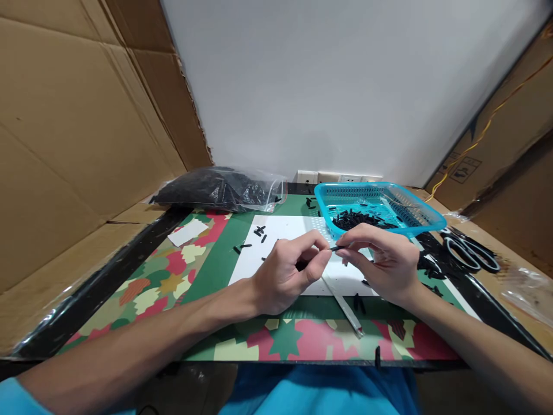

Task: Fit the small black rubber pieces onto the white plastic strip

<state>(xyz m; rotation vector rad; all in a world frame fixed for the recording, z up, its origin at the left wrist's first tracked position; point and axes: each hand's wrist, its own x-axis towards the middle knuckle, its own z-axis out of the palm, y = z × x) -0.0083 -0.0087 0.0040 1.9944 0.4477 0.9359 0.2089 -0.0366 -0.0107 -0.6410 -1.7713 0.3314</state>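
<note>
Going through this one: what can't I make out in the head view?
- Head view: both ends of the small black piece, covered by the left hand and right hand.
- Head view: the count of black bits in the blue basket; too small and overlapping.
- Head view: the right arm beyond the forearm, cut off by the frame edge.

Pieces (358,220) in basket (433,221), bag (216,189) left

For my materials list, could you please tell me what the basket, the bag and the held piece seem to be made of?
Basket: probably plastic, glossy blue, walls perforated.
Bag: likely plastic film, clear and shiny, creases catching light.
Held piece: dull black, maybe plastic or rubber; too small to tell.
</note>
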